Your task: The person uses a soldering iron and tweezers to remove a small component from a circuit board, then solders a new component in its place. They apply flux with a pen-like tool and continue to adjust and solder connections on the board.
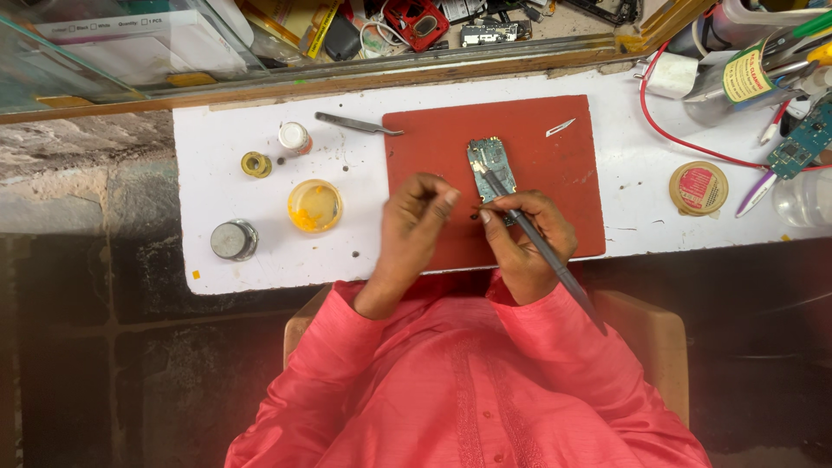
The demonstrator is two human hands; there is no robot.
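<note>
A small green circuit board (488, 162) lies on a red mat (572, 173) on the white worktop. My right hand (529, 243) grips a long grey pen-like tool (537, 241) whose tip rests on the board. My left hand (414, 227) sits just left of the board on the mat, fingers curled and pinched near the board's lower edge; whether it holds a tiny part is not visible. Both arms wear pink sleeves.
Tweezers (357, 124) lie at the mat's upper left. A yellow paste pot (315, 205), small bottle (295, 137), brass ring (256, 164) and metal lid (234, 239) stand left. A round tin (698, 188), red wire (685, 143) and another board (802, 143) sit right.
</note>
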